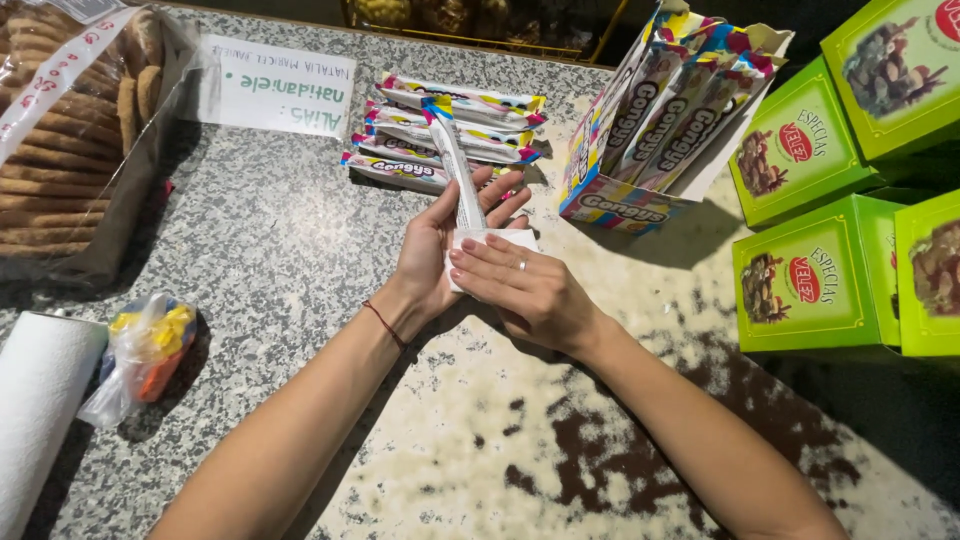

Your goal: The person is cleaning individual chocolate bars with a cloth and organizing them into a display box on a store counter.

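A long, narrow candy packet in white wrapping with bright multicoloured ends [458, 165] is held upright over the speckled grey stone tabletop [270, 260], its lower end cupped in the left hand [432, 258] with fingers curled round it. A small white slip [500, 240] is pressed against its base by the flat, closed fingers [480, 262] of the right hand [525, 290]. Judged from this, the slip is best smoothed evenly while the packet is kept steady, well short of the stack of matching packets [440, 135] just beyond the fingertips.
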